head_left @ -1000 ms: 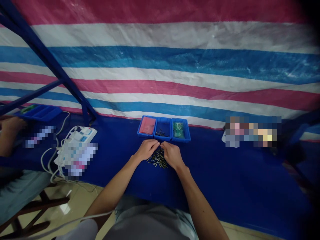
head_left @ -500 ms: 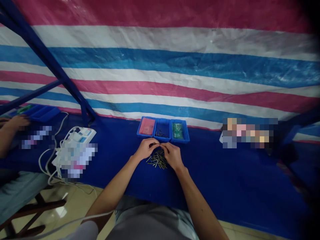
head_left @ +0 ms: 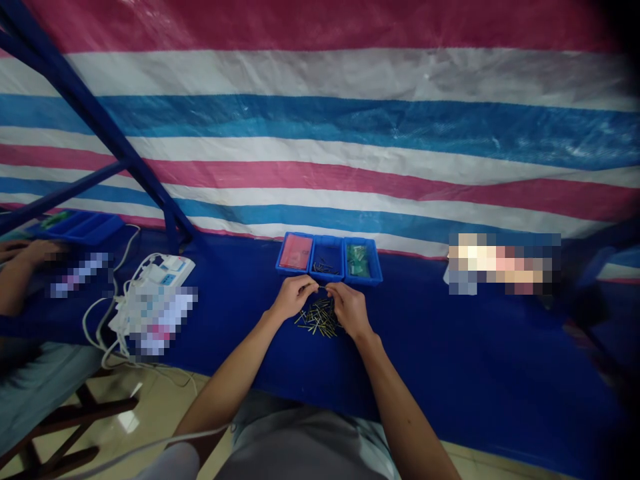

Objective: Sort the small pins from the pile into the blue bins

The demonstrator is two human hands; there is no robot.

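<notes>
Above a pile of thin, brass-coloured pieces (head_left: 320,319), my left hand (head_left: 293,297) and my right hand (head_left: 349,308) face each other with fingers pinched. A short thin piece (head_left: 322,287) spans the small gap between the fingertips, one end in each hand. Just beyond them stands a blue three-compartment tray (head_left: 328,275). Its left compartment holds a pink packet (head_left: 297,253), the middle one some thin dark pieces (head_left: 326,267), and the right one a green-and-clear packet (head_left: 358,260).
The blue table (head_left: 425,347) meets a striped sheet (head_left: 320,173) behind. To the left lie a white power strip (head_left: 175,270) and cables (head_left: 103,320). Another person's hand (head_left: 37,255) is at the far left, near another blue tray (head_left: 90,227). A blue metal frame (head_left: 95,110) slants there.
My hands have drawn slightly apart, so the thin piece between the fingertips shows more. The whole view has shifted a little.
</notes>
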